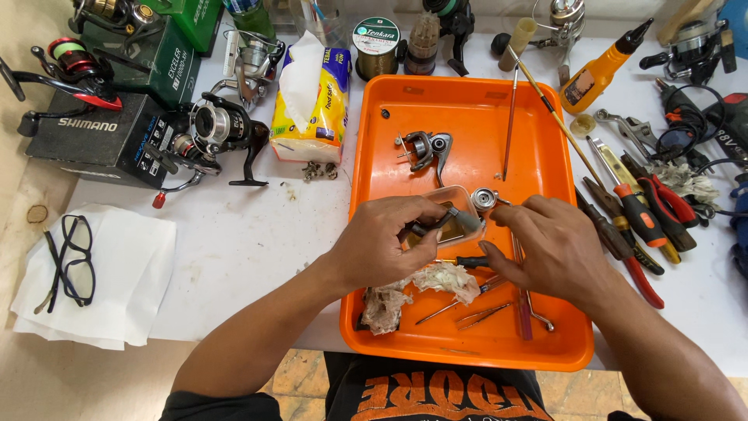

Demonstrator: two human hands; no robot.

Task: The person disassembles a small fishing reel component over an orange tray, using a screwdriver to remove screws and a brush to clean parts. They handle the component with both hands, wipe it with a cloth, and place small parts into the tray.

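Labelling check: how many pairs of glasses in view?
1. The black-framed glasses lie folded on the white paper sheet at the table's left edge, well clear of the orange tray. Clutter along the back could hide another.

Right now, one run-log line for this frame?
left hand: holds dark part over small tub | right hand: at metal reel part | orange tray: reel body, rags

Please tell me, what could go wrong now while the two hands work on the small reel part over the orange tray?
1. The left hand and right hand hold a small metal reel part near the small clear dish; if the grip slips, the part may drop among the tools below.
2. The dirty rag in the orange tray could hide a fallen small piece.
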